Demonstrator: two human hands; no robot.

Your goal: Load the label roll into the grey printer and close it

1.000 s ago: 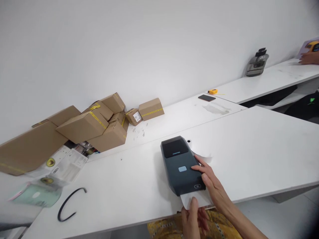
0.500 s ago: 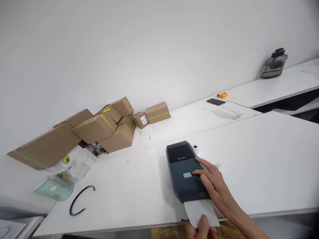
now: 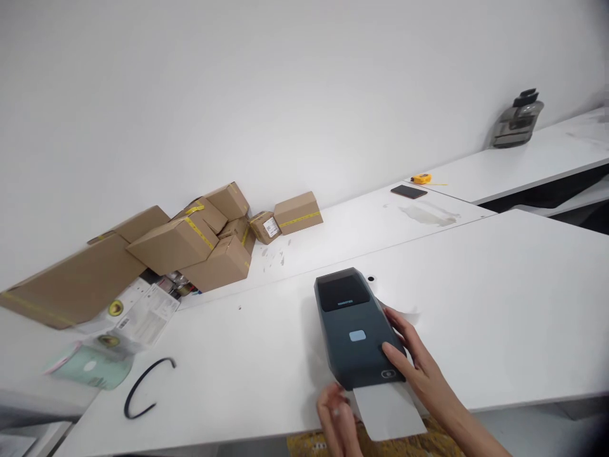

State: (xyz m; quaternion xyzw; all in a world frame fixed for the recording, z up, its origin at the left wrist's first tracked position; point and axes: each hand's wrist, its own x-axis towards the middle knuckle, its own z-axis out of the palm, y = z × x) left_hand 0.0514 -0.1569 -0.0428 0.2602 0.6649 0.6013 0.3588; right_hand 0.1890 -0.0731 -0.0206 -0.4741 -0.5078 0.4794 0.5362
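Observation:
A dark blue-grey device [image 3: 342, 349] with a black top panel and a light blue button lies near the table's front edge. White paper [image 3: 390, 412] sticks out of its near end and hangs over the edge. My right hand [image 3: 413, 355] grips the device's right side, thumb on top and fingers along the side. At the device's near left corner is my left hand [image 3: 339, 412], fingers curled beside the paper; whether it pinches anything is hidden. A small white roll [image 3: 372, 279] stands behind the device's right side.
Cardboard boxes [image 3: 214, 260] are piled at the back left, beside plastic-wrapped packets [image 3: 147, 314] and a green pouch [image 3: 92, 365]. A black curved band [image 3: 137, 387] lies front left. Further back are a phone [image 3: 409, 192], yellow tape measure [image 3: 421, 179] and bottle [image 3: 517, 120].
My left hand has let go of the paper and moved left to the device's corner. My right hand's fingers have left the button area and now wrap the device's right side.

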